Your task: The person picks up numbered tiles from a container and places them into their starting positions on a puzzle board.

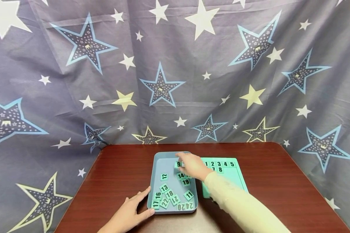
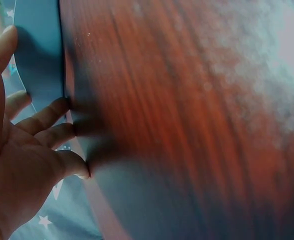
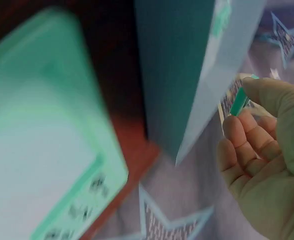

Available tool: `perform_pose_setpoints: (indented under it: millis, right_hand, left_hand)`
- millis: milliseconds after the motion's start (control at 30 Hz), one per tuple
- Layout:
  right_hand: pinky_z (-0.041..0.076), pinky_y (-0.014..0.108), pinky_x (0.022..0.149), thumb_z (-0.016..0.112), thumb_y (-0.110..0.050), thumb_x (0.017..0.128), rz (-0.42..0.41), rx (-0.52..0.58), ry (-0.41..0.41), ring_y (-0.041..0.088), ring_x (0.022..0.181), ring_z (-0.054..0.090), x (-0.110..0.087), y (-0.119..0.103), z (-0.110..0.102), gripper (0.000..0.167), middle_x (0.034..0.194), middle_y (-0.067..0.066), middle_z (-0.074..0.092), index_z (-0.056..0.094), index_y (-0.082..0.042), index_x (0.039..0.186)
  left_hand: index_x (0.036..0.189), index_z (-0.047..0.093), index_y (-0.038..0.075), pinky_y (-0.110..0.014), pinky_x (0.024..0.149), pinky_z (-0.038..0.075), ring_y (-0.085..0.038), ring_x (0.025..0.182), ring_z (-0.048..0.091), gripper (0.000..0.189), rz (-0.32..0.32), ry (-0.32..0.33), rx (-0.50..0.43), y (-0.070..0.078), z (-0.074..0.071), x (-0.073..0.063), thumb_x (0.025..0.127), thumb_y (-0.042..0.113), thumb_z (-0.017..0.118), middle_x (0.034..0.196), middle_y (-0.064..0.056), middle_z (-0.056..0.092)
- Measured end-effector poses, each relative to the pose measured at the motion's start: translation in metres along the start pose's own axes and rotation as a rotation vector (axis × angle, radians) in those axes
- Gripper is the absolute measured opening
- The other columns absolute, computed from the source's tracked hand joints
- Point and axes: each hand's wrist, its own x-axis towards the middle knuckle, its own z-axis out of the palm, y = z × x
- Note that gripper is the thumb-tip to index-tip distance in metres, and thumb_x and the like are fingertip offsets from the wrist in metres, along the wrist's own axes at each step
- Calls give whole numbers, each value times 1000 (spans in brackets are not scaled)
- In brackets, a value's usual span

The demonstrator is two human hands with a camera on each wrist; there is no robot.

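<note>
While our left hand (image 1: 129,208), fingers loosely spread, touches blue tray (image 1: 166,166) at left wall, our right hand (image 1: 193,166) pinches green number tile 9 (image 1: 178,164) over tray's far half. Tile probably light, stiff, slick; opposite edges best hold. Sleeve (image 1: 239,200) hides part of mint number board (image 1: 231,179).

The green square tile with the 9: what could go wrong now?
The green square 9 tile might slip, because the right hand pinches it with the tips of its fingers. The cream sleeve crosses the green rectangular board in the head view, so it could brush the number tiles there. The left hand touches the blue-grey rectangular tray, so a bump could shift its loose tiles.
</note>
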Motion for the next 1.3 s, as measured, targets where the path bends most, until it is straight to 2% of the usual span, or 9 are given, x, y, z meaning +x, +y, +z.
perform_pose_setpoints:
  millis: [133, 267, 367, 500, 667, 1100, 1300]
  right_hand:
    - [62, 48, 87, 84, -13, 92, 38, 25, 62, 28, 100, 77, -25, 34, -28, 53, 112, 7, 80, 63, -6, 140]
    - [62, 50, 86, 85, -9, 91, 100, -10, 92, 32, 99, 77, -60, 79, -50, 52, 112, 10, 80, 63, -4, 138]
    - [62, 51, 81, 84, -4, 90, 140, -37, 98, 35, 95, 78, -86, 109, -60, 51, 111, 13, 80, 62, -1, 136]
    - [61, 48, 75, 84, -2, 89, 191, -37, 86, 33, 89, 77, -112, 135, -63, 51, 106, 14, 80, 61, 2, 135]
    - [61, 46, 72, 84, -1, 87, 206, -32, 85, 31, 87, 78, -124, 146, -58, 55, 104, 13, 81, 60, 2, 136]
    - [63, 48, 79, 83, -2, 88, 215, -75, 13, 32, 95, 78, -125, 150, -38, 57, 110, 11, 81, 59, -1, 139]
    - [63, 50, 83, 83, 0, 87, 206, -71, 29, 33, 98, 78, -123, 149, -31, 53, 111, 16, 79, 62, 2, 136]
  left_hand:
    - [165, 45, 23, -89, 112, 22, -51, 152, 45, 89, 6, 11, 7, -1, -1, 0, 93, 63, 76, 166, -6, 51]
    - [164, 46, 24, -89, 113, 22, -51, 152, 45, 88, 1, 20, 12, -2, -3, 0, 92, 63, 76, 166, -3, 50]
    - [165, 45, 25, -89, 113, 22, -51, 152, 45, 87, -8, 13, 15, -3, -4, -1, 93, 64, 75, 167, -2, 49]
    - [165, 45, 25, -88, 113, 23, -50, 152, 45, 87, -9, 16, 16, -4, -5, -2, 93, 64, 75, 167, -4, 49]
    - [165, 45, 24, -88, 114, 23, -50, 152, 45, 87, -3, 17, 14, -5, -6, -2, 93, 63, 75, 166, -5, 50]
    - [165, 45, 27, -89, 113, 22, -50, 152, 45, 88, -9, -5, 17, -4, 1, 1, 92, 66, 75, 166, -4, 50]
    - [165, 45, 26, -88, 113, 23, -49, 152, 46, 87, 6, 13, 23, -3, 1, 0, 92, 65, 75, 166, -2, 51]
